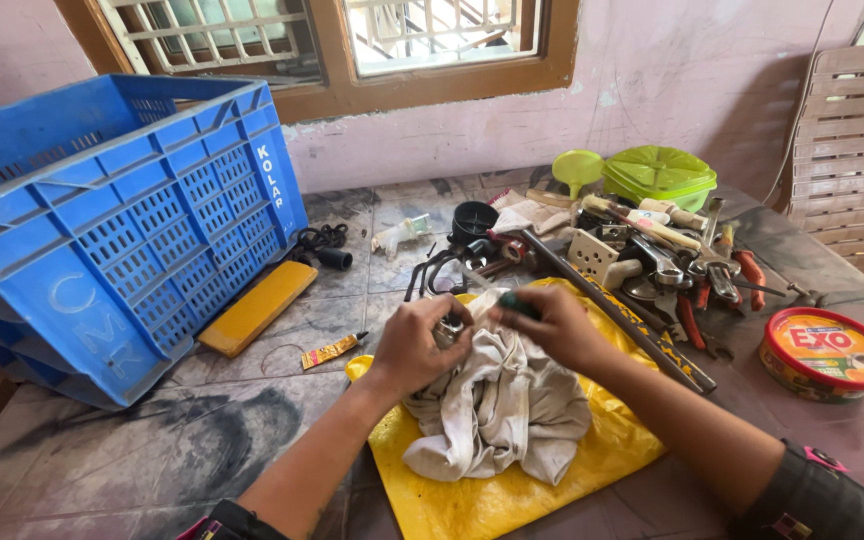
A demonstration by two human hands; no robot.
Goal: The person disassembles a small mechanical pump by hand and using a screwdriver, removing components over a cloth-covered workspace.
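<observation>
My left hand [416,343] grips a small round metal part [447,330] over a crumpled off-white rag [497,410]. My right hand [550,322] holds a screwdriver with a dark green handle [515,301]; its thin shaft points up and left past the metal part. The rag lies on a yellow plastic sheet [482,495] spread on the stone tabletop. Both hands almost touch above the rag.
A large blue plastic crate [102,220] leans at the left, with a yellow flat block [257,307] and a small glue tube [330,351] beside it. A heap of pliers, wrenches and other tools [672,265] lies at the right, with green lidded containers [660,175] and a round red-lidded tub [827,352].
</observation>
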